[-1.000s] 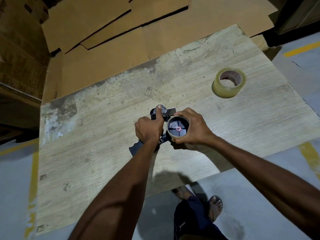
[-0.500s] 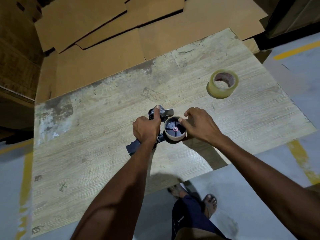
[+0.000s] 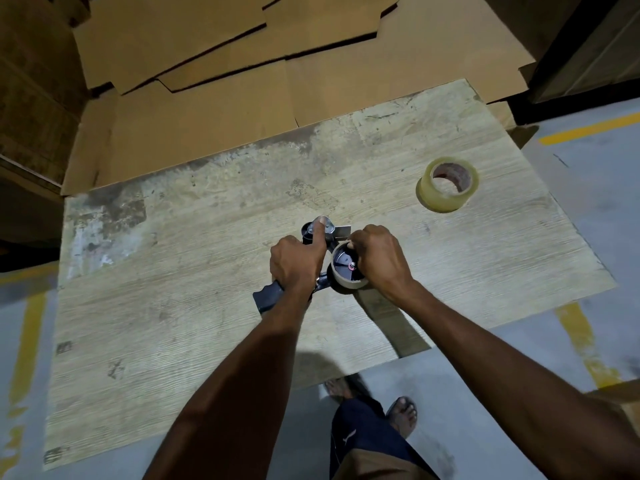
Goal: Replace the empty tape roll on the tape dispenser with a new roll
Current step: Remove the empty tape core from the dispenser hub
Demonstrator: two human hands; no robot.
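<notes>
The left hand [image 3: 298, 263] grips the tape dispenser [image 3: 311, 271], the right hand [image 3: 379, 259] grasps the empty core [image 3: 348, 277] not yet removed, and the new roll [image 3: 448, 185] waits on the worktop [image 3: 207, 323].

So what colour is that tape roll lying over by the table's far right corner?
The tape roll is clear and yellowish with a reddish inner core; the head view shows it.

Illumination is dim and warm, with the brightest area on the wooden tabletop [image 3: 381, 174]; corners fall into deep shadow. The right forearm [image 3: 502, 368] casts a hard-edged shadow band across the tabletop toward the near edge. Wide-angle distortion bows edges, and the periphery is soft.
</notes>
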